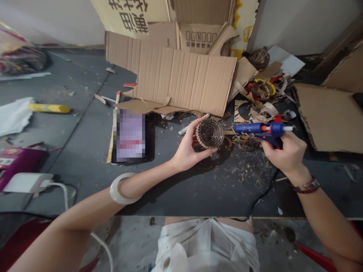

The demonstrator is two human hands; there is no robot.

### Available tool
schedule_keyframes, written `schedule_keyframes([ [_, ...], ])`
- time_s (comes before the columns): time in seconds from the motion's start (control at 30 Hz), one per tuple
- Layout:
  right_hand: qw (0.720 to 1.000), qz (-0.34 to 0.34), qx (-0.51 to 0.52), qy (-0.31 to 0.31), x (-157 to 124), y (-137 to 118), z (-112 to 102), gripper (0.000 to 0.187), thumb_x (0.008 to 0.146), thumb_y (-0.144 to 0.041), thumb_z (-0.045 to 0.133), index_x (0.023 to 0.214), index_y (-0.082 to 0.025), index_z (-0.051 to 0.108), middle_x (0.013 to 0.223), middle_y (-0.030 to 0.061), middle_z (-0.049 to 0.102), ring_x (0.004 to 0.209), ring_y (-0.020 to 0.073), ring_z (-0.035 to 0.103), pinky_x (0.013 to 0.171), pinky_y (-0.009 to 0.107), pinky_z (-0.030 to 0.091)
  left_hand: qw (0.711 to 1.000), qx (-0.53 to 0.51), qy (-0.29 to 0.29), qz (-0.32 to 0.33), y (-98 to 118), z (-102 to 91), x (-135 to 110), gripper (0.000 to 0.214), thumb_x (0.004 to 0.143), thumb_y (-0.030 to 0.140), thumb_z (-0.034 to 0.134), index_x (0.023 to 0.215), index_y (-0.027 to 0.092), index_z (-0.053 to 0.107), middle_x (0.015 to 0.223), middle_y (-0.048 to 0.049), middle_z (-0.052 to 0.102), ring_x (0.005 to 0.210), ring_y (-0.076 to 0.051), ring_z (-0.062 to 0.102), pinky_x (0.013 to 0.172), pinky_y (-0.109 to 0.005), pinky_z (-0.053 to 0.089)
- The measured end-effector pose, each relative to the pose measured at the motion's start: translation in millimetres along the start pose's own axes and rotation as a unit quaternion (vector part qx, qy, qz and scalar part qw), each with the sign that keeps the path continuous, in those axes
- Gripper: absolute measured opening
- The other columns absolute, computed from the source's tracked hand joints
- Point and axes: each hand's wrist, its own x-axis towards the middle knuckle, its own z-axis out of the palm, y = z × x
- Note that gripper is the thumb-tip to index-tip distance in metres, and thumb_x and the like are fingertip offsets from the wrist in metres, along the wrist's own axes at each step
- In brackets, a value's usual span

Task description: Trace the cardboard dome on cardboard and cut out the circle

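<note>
My left hand [187, 147] is wrapped around a small round basket [210, 133] made of coiled corrugated cardboard strips, its opening tilted toward me. My right hand [283, 151] grips a blue hot glue gun [262, 130] by the handle. The gun lies level, its nozzle pointing left at the basket's right rim, close to it. A black cord [261, 196] runs from the gun toward the near table edge.
A phone [131, 135] lies left of the basket. Large flattened cardboard sheets [176, 75] and open boxes stand behind. Cardboard strips and scraps [263, 94] pile at back right, another sheet [329, 117] at right. A yellow tube [49, 108] and white charger [28, 182] lie far left.
</note>
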Motion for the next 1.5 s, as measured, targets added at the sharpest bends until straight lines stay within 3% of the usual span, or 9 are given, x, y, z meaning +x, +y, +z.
schedule_keyframes([
  [0.1, 0.999, 0.000, 0.033, 0.023, 2.7, -2.9, -1.6, 0.025, 0.072, -0.022, 0.063, 0.096, -0.016, 0.063, 0.070, 0.0065, 0.066, 0.058, 0.0210, 0.064, 0.051, 0.031, 0.050, 1.000, -0.004, -0.004, -0.005, -0.9, -0.4, -0.3, 0.083, 0.072, 0.029, 0.079, 0.140, 0.030, 0.033, 0.143, -0.0099, 0.044, 0.119, -0.026, 0.058, 0.093, -0.037, 0.057],
  [0.27, 0.997, 0.002, 0.081, -0.003, 2.9, -6.8, -4.5, 0.035, 0.075, -0.033, 0.067, 0.105, -0.016, 0.060, 0.076, 0.0073, 0.068, 0.062, 0.0214, 0.066, 0.053, 0.031, 0.053, 1.000, 0.008, -0.013, -0.011, -2.5, -1.0, 0.0, 0.084, 0.071, 0.030, 0.080, 0.140, 0.029, 0.033, 0.145, -0.0108, 0.043, 0.117, -0.026, 0.059, 0.091, -0.037, 0.058],
  [0.47, 0.997, -0.014, 0.078, 0.005, 1.3, -6.1, -1.4, 0.027, 0.079, -0.035, 0.068, 0.096, -0.016, 0.062, 0.072, 0.0055, 0.067, 0.060, 0.0181, 0.065, 0.053, 0.027, 0.052, 1.000, 0.014, -0.012, -0.016, -2.5, -0.5, 1.6, 0.082, 0.071, 0.029, 0.079, 0.139, 0.028, 0.034, 0.141, -0.0108, 0.047, 0.119, -0.026, 0.058, 0.092, -0.038, 0.057],
  [1.03, 0.995, -0.041, 0.089, 0.038, 1.7, -8.8, -2.5, 0.030, 0.077, -0.038, 0.072, 0.094, -0.014, 0.064, 0.068, 0.0050, 0.066, 0.056, 0.0165, 0.062, 0.052, 0.026, 0.048, 0.999, 0.009, -0.031, -0.018, -4.0, -0.7, 0.6, 0.079, 0.071, 0.027, 0.078, 0.138, 0.027, 0.037, 0.137, -0.0108, 0.051, 0.118, -0.028, 0.059, 0.092, -0.042, 0.057],
  [1.3, 0.998, -0.007, 0.065, 0.012, -3.6, -5.7, -0.6, 0.030, 0.079, -0.045, 0.066, 0.089, -0.017, 0.064, 0.066, 0.0040, 0.066, 0.054, 0.0176, 0.063, 0.051, 0.029, 0.050, 1.000, 0.000, -0.023, -0.007, -2.3, 1.5, 3.4, 0.078, 0.070, 0.028, 0.079, 0.136, 0.026, 0.038, 0.135, -0.0115, 0.051, 0.113, -0.026, 0.061, 0.087, -0.038, 0.059],
  [1.5, 0.998, -0.019, 0.048, 0.017, -3.2, -3.6, -0.8, 0.030, 0.079, -0.046, 0.067, 0.086, -0.017, 0.063, 0.063, 0.0028, 0.064, 0.052, 0.0163, 0.060, 0.051, 0.028, 0.048, 0.999, 0.001, -0.032, -0.018, -0.3, 1.8, 2.2, 0.079, 0.071, 0.027, 0.078, 0.138, 0.026, 0.036, 0.135, -0.0122, 0.053, 0.109, -0.026, 0.063, 0.084, -0.039, 0.061],
])
